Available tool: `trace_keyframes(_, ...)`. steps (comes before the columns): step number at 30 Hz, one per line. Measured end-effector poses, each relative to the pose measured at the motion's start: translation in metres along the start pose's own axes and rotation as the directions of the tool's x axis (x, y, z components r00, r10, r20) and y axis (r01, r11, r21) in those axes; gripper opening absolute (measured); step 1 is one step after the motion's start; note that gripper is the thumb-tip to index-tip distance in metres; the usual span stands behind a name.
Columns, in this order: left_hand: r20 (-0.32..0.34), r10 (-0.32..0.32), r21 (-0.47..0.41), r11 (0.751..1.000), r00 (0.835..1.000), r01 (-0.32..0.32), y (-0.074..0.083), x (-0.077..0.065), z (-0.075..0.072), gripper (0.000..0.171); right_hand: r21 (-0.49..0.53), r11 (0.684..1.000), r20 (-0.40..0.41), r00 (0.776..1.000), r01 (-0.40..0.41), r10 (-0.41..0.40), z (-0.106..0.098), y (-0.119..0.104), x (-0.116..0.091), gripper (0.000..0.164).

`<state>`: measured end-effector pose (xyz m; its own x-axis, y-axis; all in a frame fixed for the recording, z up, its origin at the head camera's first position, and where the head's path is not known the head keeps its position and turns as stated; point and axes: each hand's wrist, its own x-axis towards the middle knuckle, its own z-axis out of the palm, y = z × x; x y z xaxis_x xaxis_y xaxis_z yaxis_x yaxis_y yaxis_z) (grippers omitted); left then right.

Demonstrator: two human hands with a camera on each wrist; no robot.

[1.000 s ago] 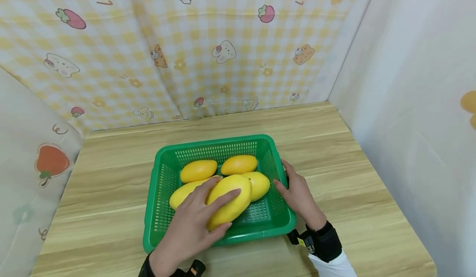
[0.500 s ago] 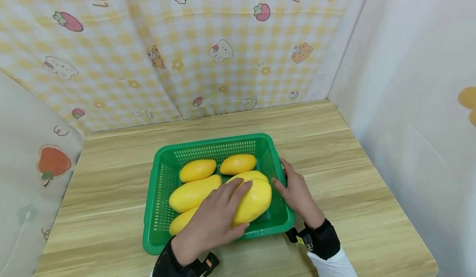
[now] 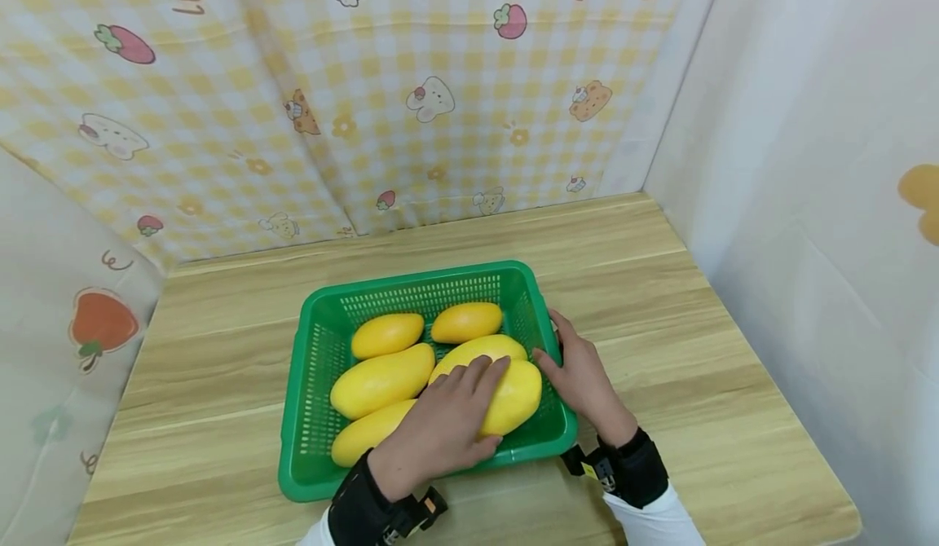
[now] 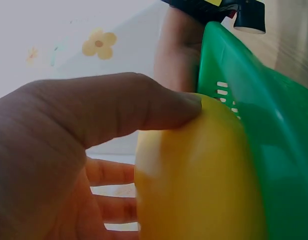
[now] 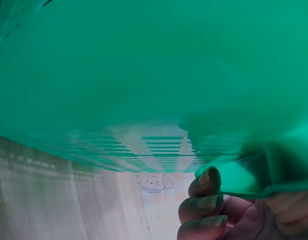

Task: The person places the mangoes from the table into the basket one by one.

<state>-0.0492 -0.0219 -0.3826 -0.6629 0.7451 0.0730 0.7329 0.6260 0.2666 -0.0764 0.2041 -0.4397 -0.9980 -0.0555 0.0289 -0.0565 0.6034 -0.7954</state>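
Note:
A yellow mango point(image 3: 516, 399) lies at the front right of a green plastic basket point(image 3: 411, 283), and my left hand point(image 3: 440, 433) holds it from above. In the left wrist view the thumb point(image 4: 144, 102) presses one side of this mango while the other fingers lie along the far side. Its underside is hidden. Just behind it, partly covered by my fingers, is another mango point(image 3: 480, 352). My right hand point(image 3: 589, 379) grips the basket's right rim, thumb inside; in the right wrist view curled fingertips point(image 5: 206, 202) show at the basket's outer edge.
Two smaller orange-yellow mangoes, a left one point(image 3: 387, 335) and a right one point(image 3: 467, 322), lie along the basket's back. Larger ones sit at middle left point(image 3: 383, 380) and front left point(image 3: 370, 432). A wood-grain table point(image 3: 704, 416) carries the basket; a checked curtain point(image 3: 381, 65) hangs behind.
My left hand has carried its mango rightward and down to the basket's front right. The front left mango has come into view from behind that hand. My right hand has kept its grip on the rim.

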Motion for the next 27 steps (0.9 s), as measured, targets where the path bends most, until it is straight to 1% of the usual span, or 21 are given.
trace_keyframes(3, 0.041, 0.002, -0.013, 1.0, 0.999, -0.002, 0.0, 0.003, 0.003, 0.083, 0.002, 1.0, -0.003, 1.0, -0.002, 0.002, 0.0, -0.001, 0.001, 0.063)
trace_keyframes(7, 0.09, -0.009, -0.028, 1.0, 0.996, 0.011, -0.001, 0.003, 0.005, 0.085, 0.011, 1.0, 0.0, 1.0, 0.009, -0.009, 0.002, -0.003, 0.001, 0.063)
trace_keyframes(12, 0.135, -0.011, -0.052, 0.999, 0.991, 0.018, -0.003, 0.003, 0.009, 0.083, 0.008, 1.0, 0.012, 1.0, 0.016, -0.016, 0.005, -0.005, 0.0, 0.063)
trace_keyframes(18, 0.138, 0.006, -0.057, 0.998, 0.99, 0.002, -0.005, 0.005, 0.014, 0.083, -0.017, 0.999, -0.002, 0.999, 0.036, -0.036, 0.003, -0.005, 0.0, 0.062)
trace_keyframes(21, 0.139, 0.019, -0.056, 0.998, 0.99, -0.012, -0.006, 0.005, 0.015, 0.079, -0.024, 0.999, -0.003, 0.999, 0.043, -0.044, 0.001, -0.006, 0.001, 0.063)
trace_keyframes(27, 0.145, 0.054, -0.036, 0.998, 0.988, -0.049, -0.007, 0.005, 0.017, 0.071, -0.009, 1.0, -0.002, 1.0, 0.017, -0.017, -0.001, -0.005, -0.002, 0.063)
